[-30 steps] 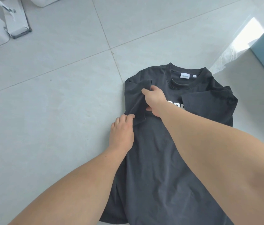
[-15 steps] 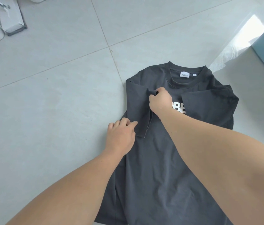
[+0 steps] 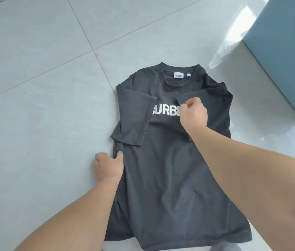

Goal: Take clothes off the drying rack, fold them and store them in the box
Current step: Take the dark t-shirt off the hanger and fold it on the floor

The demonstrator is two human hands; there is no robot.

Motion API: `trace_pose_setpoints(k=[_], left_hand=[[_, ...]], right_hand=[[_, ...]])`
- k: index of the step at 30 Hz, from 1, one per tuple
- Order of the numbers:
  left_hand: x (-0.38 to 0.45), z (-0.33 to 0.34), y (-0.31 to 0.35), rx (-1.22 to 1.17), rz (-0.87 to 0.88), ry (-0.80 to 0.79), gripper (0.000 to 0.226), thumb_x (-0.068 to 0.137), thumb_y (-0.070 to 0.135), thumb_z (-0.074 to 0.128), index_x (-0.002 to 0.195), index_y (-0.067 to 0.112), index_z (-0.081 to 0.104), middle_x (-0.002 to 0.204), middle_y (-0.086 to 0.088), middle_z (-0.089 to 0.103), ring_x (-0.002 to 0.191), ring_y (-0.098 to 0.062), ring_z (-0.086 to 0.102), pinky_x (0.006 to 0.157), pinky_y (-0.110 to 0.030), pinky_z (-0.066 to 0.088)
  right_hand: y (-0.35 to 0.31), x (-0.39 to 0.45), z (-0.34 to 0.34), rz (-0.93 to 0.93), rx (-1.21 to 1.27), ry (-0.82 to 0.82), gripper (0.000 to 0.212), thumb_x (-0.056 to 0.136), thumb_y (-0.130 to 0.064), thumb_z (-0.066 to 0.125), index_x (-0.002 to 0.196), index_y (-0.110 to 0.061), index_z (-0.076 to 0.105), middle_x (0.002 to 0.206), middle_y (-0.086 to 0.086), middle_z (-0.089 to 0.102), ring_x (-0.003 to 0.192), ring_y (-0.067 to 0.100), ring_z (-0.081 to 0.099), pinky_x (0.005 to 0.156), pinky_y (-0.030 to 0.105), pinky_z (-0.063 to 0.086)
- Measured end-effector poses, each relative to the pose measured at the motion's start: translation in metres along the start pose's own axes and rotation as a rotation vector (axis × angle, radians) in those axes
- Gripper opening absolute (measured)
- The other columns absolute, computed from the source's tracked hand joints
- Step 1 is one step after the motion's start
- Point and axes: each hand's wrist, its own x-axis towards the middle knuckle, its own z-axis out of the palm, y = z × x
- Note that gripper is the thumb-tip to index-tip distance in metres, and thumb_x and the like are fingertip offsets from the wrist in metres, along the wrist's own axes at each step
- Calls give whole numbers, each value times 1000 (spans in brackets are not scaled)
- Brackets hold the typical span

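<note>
1. One dark grey T-shirt (image 3: 170,169) lay face up on the tiled floor (image 3: 43,105), so it was judged already off the drying rack, which was not in view.
2. Folding looked only begun: the sleeve (image 3: 134,116) above the left hand's fingers lay turned in over the chest, and the other sleeve (image 3: 213,105) lay partly turned in under the right hand, while the long body below both hands was unfolded.
3. The left hand (image 3: 107,168) sat at the shirt's side edge, thumb on the cloth and fingers curled at the hem side, apparently pinching that edge.
4. The right hand (image 3: 194,114) was clenched on the inner corner of the turned-in sleeve, pinching the cloth just beside the printed letters.
5. Left to do, by this judgement: folding the sides in, folding the body up, and storing the shirt. A blue-grey box-like thing (image 3: 288,60) stood well beyond the right hand's fingers; whether it was the storage box could not be told.
6. White print (image 3: 166,110) across the chest read "BURBE", the rest hidden by the right hand. A small white neck label (image 3: 178,75) above the fingers was too small to read.
</note>
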Motion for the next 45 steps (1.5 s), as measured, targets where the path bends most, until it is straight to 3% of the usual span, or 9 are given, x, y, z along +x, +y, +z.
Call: trace_pose_setpoints(k=[6,11,16,21,24,32,37,41,45], left_hand=[[-35,-5,-24,127,-169,-160,67,86,67,62,109,5,51,94,-8,58,97,-33,61,86,-43,53],[-50,-15,-45,375,-184,-462,59,91,42,70,134,2,60,134,-17,60,124,-37,56,108,-43,45],[-68,-12,-20,406,-92,-507,51,91,23,73,133,-3,60,134,-20,61,119,-37,60,104,-41,49],[-93,9,29,3,76,-504,61,90,52,65,133,8,60,137,-4,63,124,-33,60,108,-42,46],[-101,16,43,-225,159,-675,51,72,54,79,112,24,67,121,7,71,113,-19,67,103,-42,51],[-83,8,30,705,316,-709,35,86,34,70,108,7,69,111,-7,70,104,-28,66,94,-37,55],[-71,-17,62,-55,3,-542,35,89,40,62,102,8,63,90,-12,69,76,-32,67,69,-37,57],[-52,-56,131,-1102,-304,-689,19,97,27,69,101,9,66,80,-9,74,59,-19,71,54,-29,61],[-34,-69,184,-1553,-162,-626,64,100,52,58,153,21,40,128,-12,71,115,-35,70,108,-47,50]], right_hand=[[80,-26,-58,395,-187,-82,44,100,-32,51,134,-6,42,136,14,50,112,37,54,85,41,39],[142,-76,-95,672,-292,-64,51,96,-35,55,133,-6,37,133,16,46,121,39,50,86,42,36],[167,-109,-130,706,-513,-580,7,97,-16,56,96,-9,54,95,13,56,93,32,53,90,39,52],[143,-105,-124,682,-70,-553,16,97,-20,60,104,-6,57,90,10,57,78,28,55,71,35,47],[125,-97,-108,660,238,-513,28,95,-24,69,120,-12,65,119,9,70,102,32,71,92,46,61],[93,-100,-126,609,-619,-1018,51,100,-21,65,147,-6,50,142,15,63,128,34,64,104,40,52],[69,-61,-133,826,269,-741,53,77,-16,66,127,1,62,112,20,76,95,38,75,83,51,63],[29,-13,-139,745,844,-410,15,94,-3,48,81,-4,55,71,11,60,54,26,66,47,26,55],[23,27,-131,626,1468,-89,56,105,-36,57,151,-6,44,131,24,65,112,38,72,104,46,57]])
